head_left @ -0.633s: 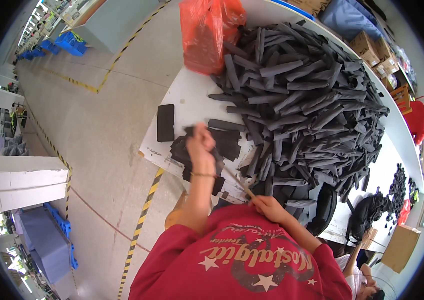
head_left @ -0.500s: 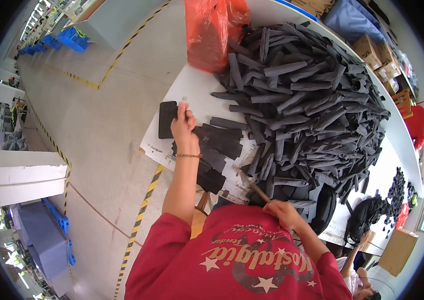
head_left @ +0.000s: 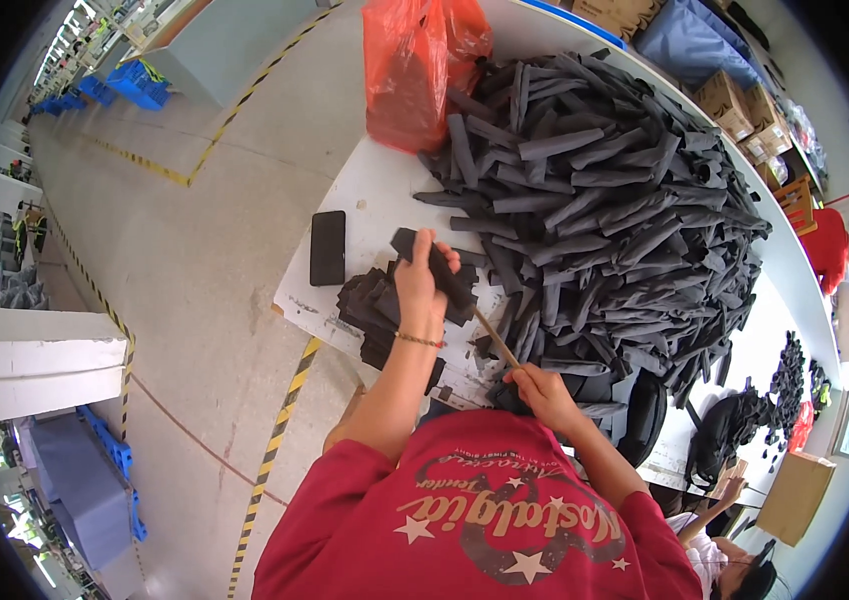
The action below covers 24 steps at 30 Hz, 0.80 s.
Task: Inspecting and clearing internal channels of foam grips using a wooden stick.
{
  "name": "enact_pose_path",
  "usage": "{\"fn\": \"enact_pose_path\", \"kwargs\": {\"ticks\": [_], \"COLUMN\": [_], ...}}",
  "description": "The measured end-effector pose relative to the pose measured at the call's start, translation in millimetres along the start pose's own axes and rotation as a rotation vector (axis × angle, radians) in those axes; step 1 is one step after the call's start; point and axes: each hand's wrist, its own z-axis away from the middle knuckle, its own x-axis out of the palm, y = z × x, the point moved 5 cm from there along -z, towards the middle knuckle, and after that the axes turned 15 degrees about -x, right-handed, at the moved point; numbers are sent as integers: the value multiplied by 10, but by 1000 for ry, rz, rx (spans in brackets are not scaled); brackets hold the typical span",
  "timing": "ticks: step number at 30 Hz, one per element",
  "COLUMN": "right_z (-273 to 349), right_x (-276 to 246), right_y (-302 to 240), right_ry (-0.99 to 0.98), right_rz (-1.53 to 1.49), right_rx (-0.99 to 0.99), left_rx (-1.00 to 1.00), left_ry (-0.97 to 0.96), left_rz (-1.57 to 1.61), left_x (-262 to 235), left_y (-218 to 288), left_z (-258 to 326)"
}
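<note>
Left grip [head_left: 422, 278] and right grip [head_left: 542, 392] are curled

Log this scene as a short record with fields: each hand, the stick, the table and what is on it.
left hand: gripping a dark tubular piece
right hand: holding the near end of a thin stick
stick contact: far end meets the dark tubular piece; how far inside, cannot tell
below left hand: small heap of dark pieces
table: white
table, left edge: black phone
table, far end: red plastic bag
table, right: large pile of dark rolled pieces
</note>
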Motion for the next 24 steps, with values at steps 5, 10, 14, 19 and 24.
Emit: {"fn": "enact_pose_path", "kwargs": {"ticks": [5, 10, 14, 19, 24], "right_z": [-607, -606, -355, 92, 540], "right_x": [236, 395, 445, 340, 29], "right_y": [-80, -129, -62, 23, -318], "right_ry": [206, 275, 203, 69, -91], "right_rz": [-31, 54, 113, 173, 266], "right_rx": [-103, -177, -178, -179, -80], "left_rx": [-65, -16, -3, 68, -28], "left_ry": [-67, -42, 61, 48, 98], "left_rz": [-96, -24, -61, -36, 66], "left_x": [162, 116, 70, -47, -206], "left_y": [-461, -373, -202, 7, -176], "left_z": [335, 353, 323, 131, -2]}}
